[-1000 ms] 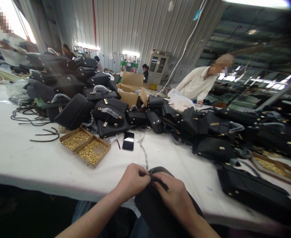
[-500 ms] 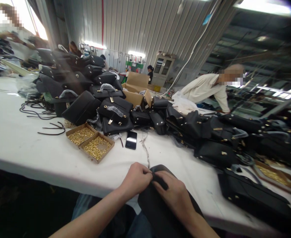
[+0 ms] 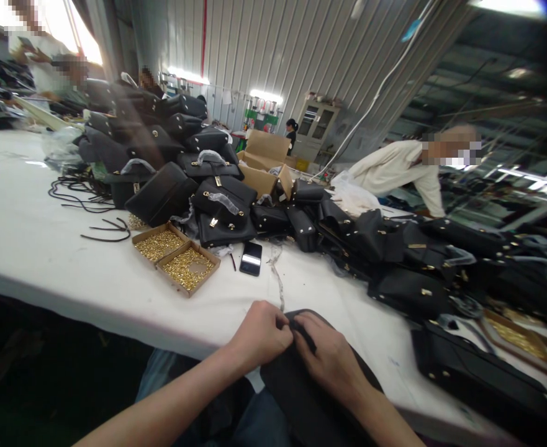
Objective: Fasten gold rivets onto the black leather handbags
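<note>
A black leather handbag (image 3: 285,388) lies across my lap and leans on the table's front edge. At its upper end my left hand (image 3: 264,332) is closed in a pinch; whatever sits between thumb and fingertips is too small to make out. Close against it, my right hand (image 3: 326,355) grips the same end of the bag, its fingers curled over the surface and its thumb below. The two sets of fingertips almost meet. Beyond the hands, two open cardboard trays (image 3: 194,287) side by side hold many small gold-coloured metal pieces.
A phone (image 3: 251,259) lies on the white tabletop (image 3: 115,273). Black handbags (image 3: 161,192) are piled behind it and along the right. Black cords (image 3: 105,237) lie at left. An open carton (image 3: 259,180) stands behind. A person in a pale shirt (image 3: 389,167) leans over the table.
The camera view has turned slightly, so the table and bags appear shifted a little to the right. Both hands stay at the bag's upper end, with only small finger movement.
</note>
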Motion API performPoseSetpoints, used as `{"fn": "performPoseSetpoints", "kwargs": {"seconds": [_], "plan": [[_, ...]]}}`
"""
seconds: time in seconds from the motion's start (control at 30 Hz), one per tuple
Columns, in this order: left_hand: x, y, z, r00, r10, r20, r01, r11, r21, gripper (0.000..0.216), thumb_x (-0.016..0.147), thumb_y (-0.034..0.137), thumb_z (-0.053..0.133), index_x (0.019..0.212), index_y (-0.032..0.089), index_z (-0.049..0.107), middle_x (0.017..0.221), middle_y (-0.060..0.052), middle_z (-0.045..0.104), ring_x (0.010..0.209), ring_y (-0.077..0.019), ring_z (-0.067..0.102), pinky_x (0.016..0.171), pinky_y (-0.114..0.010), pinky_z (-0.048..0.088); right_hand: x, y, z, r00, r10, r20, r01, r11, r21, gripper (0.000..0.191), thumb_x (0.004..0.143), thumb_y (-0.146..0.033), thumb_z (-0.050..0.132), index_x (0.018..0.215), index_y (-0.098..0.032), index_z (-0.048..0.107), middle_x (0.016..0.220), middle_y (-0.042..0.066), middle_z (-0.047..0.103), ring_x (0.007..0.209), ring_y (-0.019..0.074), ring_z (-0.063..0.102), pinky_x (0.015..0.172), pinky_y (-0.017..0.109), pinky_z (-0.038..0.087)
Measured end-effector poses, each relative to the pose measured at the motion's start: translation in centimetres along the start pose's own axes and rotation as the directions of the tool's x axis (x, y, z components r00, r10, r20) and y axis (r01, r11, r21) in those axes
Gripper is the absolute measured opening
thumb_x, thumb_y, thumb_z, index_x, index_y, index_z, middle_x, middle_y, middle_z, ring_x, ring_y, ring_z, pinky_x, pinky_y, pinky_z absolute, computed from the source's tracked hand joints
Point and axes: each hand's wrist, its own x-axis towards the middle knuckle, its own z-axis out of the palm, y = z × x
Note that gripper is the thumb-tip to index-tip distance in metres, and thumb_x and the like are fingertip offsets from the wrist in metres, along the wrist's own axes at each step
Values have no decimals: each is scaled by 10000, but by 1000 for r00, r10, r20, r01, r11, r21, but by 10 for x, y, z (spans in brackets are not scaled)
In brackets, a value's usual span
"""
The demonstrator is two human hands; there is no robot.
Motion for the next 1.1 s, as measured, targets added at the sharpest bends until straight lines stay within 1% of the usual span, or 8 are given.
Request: {"fn": "performPoseSetpoints", "kwargs": {"seconds": [0.17,0.27,0.4,0.5,0.63,0.73,0.9,1.1], "plan": [[1,1,6,998,24,-59,-20,997,68,182,755,189,570,635,117,686,538,20,394,568,-99,450,551,-277,256,1,1,1,994,-105,-6,103,982,-160,187,1131,-225,463,1236,-195,614,1211,116,688,1040,267,700,830,405,593],[3,0,6,996,22,-86,-15,996,85,186,754,190,575,625,118,688,522,18,406,558,-98,441,552,-284,255,0,-3,0,994,-103,-23,97,976,-194,196,1129,-246,476,1236,-203,635,1225,117,682,1051,284,695,843,432,596],[4,0,6,996,3,-90,2,999,49,190,759,201,575,619,123,677,528,24,389,547,-93,432,534,-281,243,-6,-9,0,996,46,-83,-50,998,-44,240,1140,-301,509,1310,-259,672,1261,91,663,1122,255,683,908,401,611],[5,1,7,997,-8,-80,11,999,37,181,749,202,577,616,127,675,531,23,401,538,-94,418,524,-278,244,-13,-6,3,984,105,-147,-92,991,95,253,1129,-315,566,1362,-309,665,1284,40,697,1188,212,693,1008,353,605],[4,2,6,998,-33,-56,34,999,31,184,737,201,580,654,128,727,530,12,468,558,-107,445,520,-276,255,-18,1,6,967,185,-176,-166,979,121,268,1085,-368,653,1348,-316,667,1248,-3,750,1130,192,743,983,314,621],[5,4,4,999,-34,-35,35,999,23,208,735,197,581,703,124,774,546,6,508,577,-113,469,526,-271,270,-16,1,3,975,154,-162,-139,985,102,257,1084,-361,629,1322,-287,690,1255,15,754,1139,208,744,993,329,622],[9,5,-2,999,-43,3,43,999,23,186,709,186,590,669,109,755,526,18,436,568,-108,450,514,-267,266,-5,-2,-4,987,127,-101,-111,982,151,277,1081,-320,577,1329,-251,680,1267,42,747,1151,212,736,1008,335,616],[13,2,-5,998,-36,57,32,996,82,255,735,202,599,802,127,834,615,-29,635,636,-150,582,558,-260,340,1,0,-6,987,157,-44,-146,969,199,266,1050,-323,602,1288,-258,700,1219,32,756,1120,213,737,995,350,611]]}}
